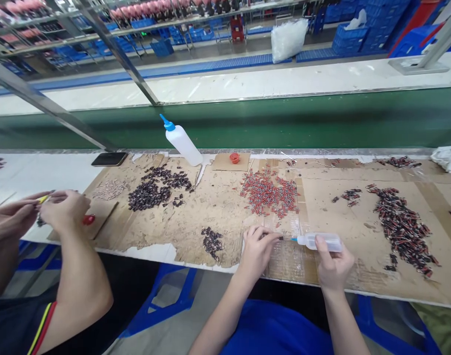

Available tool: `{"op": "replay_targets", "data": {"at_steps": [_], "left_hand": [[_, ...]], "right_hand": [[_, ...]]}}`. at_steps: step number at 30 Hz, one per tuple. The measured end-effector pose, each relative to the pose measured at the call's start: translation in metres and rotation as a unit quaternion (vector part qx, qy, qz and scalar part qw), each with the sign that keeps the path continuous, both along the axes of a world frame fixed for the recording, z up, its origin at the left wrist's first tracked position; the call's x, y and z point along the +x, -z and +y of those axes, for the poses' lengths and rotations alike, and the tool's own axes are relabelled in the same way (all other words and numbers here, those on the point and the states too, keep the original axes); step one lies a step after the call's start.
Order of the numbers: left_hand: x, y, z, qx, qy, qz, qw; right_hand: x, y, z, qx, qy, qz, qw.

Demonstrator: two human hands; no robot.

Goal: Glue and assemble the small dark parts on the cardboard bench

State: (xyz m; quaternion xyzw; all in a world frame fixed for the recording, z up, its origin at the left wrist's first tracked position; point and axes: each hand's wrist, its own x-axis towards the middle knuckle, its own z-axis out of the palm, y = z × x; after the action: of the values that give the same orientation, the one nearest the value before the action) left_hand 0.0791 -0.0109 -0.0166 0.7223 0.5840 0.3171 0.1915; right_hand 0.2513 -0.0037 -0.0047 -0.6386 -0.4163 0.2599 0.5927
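My right hand [335, 266] is closed round a small translucent squeeze bottle [330, 242], which lies nearly level with its thin blue nozzle pointing left. Just off that nozzle's tip, my left hand [259, 246] pinches a small dark part [280, 238] between thumb and fingers; its details are too small to make out. Beyond my hands spreads a pile of small red and silver pieces [267, 192]. To the left of my left hand is a little heap of dark parts [212, 242]. A large pile of dark and red assembled pieces [402, 229] lies to the right.
Cardboard [195, 217] covers the bench. A white bottle with a blue cap [184, 145] stands tilted at the back, near a red cap [234, 158] and a phone [109, 159]. Dark parts [147, 196] lie left. A co-worker's hands [64, 209] work at far left.
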Motion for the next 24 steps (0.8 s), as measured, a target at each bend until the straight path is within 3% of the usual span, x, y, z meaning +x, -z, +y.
{"op": "replay_targets", "data": {"at_steps": [4, 11, 24], "left_hand": [[-0.0017, 0.0035, -0.0015, -0.005, 0.003, -0.048, 0.999], [-0.0008, 0.0028, 0.0, -0.054, -0.01, -0.053, 0.997], [0.0012, 0.0012, 0.0008, -0.06, -0.023, -0.073, 0.995]], "right_hand": [[-0.0025, -0.0009, -0.0011, 0.0, -0.029, -0.021, 0.999], [-0.0025, -0.0026, -0.0007, -0.024, -0.065, -0.079, 0.994], [-0.0038, -0.0028, 0.0002, -0.036, -0.073, -0.082, 0.993]]}}
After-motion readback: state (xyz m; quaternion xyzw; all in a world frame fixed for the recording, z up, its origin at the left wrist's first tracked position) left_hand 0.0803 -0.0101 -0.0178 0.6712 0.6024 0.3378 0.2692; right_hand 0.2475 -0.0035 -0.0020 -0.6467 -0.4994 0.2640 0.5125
